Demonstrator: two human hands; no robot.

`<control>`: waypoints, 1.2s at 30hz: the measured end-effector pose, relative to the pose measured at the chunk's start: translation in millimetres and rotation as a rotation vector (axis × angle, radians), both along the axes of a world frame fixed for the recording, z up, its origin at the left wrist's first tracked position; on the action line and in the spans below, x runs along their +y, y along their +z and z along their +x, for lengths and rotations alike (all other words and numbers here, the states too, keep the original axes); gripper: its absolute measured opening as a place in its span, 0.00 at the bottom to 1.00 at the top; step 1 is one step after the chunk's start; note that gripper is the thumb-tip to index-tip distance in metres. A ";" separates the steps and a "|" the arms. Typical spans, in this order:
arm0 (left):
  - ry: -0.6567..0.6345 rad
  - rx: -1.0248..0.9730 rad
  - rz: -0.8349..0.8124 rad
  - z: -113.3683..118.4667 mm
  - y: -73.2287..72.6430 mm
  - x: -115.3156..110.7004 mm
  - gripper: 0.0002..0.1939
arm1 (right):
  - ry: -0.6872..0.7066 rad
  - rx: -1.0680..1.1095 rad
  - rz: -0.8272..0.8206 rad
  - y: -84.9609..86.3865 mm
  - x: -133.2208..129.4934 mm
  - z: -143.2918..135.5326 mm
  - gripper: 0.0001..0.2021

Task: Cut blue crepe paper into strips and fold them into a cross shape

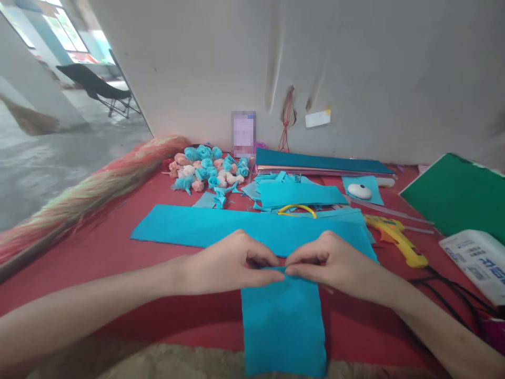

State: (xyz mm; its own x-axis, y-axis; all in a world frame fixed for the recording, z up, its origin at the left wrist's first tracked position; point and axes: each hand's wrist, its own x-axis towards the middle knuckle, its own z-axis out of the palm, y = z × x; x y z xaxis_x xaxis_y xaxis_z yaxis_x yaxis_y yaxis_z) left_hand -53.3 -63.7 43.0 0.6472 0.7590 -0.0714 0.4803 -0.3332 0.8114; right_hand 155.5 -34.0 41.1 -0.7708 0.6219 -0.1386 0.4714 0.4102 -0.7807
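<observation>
A rectangular piece of blue crepe paper (282, 326) hangs toward me over the near edge of the red table. My left hand (232, 263) pinches its top edge between thumb and fingers. Close beside it, thumb tips nearly meeting, my right hand (335, 263) pinches the same edge. Just beyond both hands lies a long strip of blue paper (189, 223), with the yellow handle (300, 208) of a tool, its rest hidden, at its far side. Behind that rests a smaller stack of blue paper (300, 195).
Blue, pink and white paper flowers (205, 168) are heaped at the back left. A yellow glue gun (398, 239) with black cables lies at the right, near a white package (473, 263) and a green board (453, 195). A white oval object (359, 191) sits on blue paper.
</observation>
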 end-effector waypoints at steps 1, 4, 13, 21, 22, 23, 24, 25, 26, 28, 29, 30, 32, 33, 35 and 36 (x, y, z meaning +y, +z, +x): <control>0.000 0.017 0.034 -1.1 1.0 -1.3 0.12 | 0.006 0.006 -0.010 -1.8 0.3 1.3 0.17; 0.025 0.037 0.016 -13.4 2.6 1.3 0.11 | -0.006 0.023 -0.023 -5.3 3.0 10.1 0.14; 0.038 -0.510 -0.341 -36.5 -26.7 21.6 0.30 | -0.120 0.085 -0.087 6.7 14.7 16.5 0.13; 0.328 -0.523 -0.581 0.8 -41.1 -13.9 0.19 | -0.276 0.211 -0.133 6.9 20.7 -1.1 0.13; 0.380 -0.504 -0.581 0.9 -40.9 -15.0 0.16 | -0.303 0.252 -0.136 5.8 21.5 -1.0 0.15; 0.420 -0.504 -0.579 0.3 -40.4 -15.2 0.13 | -0.328 0.300 -0.144 3.8 21.8 -0.6 0.17; 0.445 -0.523 -0.576 -0.5 -39.4 -14.7 0.12 | -0.345 0.350 -0.158 0.9 21.3 -0.2 0.20; 0.460 -0.558 -0.572 -1.3 -37.8 -13.9 0.12 | -0.343 0.396 -0.183 -2.8 19.9 0.0 0.22; 0.466 -0.599 -0.565 -2.0 -35.9 -12.9 0.12 | -0.323 0.436 -0.216 -7.0 17.3 0.0 0.23; 0.461 -0.672 -0.555 -2.5 -31.2 -10.9 0.14 | -0.252 0.466 -0.306 -15.6 9.1 -0.9 0.22; 0.455 -0.690 -0.547 -2.5 -28.8 -10.1 0.15 | -0.227 0.458 -0.351 -19.1 3.9 -1.7 0.20; 0.450 -0.694 -0.538 -2.4 -26.7 -9.5 0.15 | -0.222 0.441 -0.390 -21.7 -1.4 -2.5 0.18; 0.437 -0.666 -0.509 -2.5 -23.5 -8.8 0.14 | -0.261 0.410 -0.439 -24.1 -11.1 -3.7 0.15; 0.429 -0.641 -0.481 -2.8 -22.4 -8.6 0.14 | -0.280 0.408 -0.460 -24.3 -14.8 -3.9 0.14; 0.396 -0.581 -0.421 -4.2 -21.0 -9.0 0.11 | -0.291 0.456 -0.504 -23.9 -19.5 -3.3 0.14; 0.371 -0.561 -0.402 -5.1 -20.3 -9.4 0.10 | -0.287 0.492 -0.527 -23.8 -20.6 -2.5 0.15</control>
State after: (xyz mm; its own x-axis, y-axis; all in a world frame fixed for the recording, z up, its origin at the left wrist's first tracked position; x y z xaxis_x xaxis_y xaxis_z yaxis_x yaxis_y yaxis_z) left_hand -58.4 -73.1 22.7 0.3770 0.9179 -0.1240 -0.0150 0.1400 0.9900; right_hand 153.0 -54.6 17.3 -0.6393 0.7531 -0.1555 0.0518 -0.1596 -0.9858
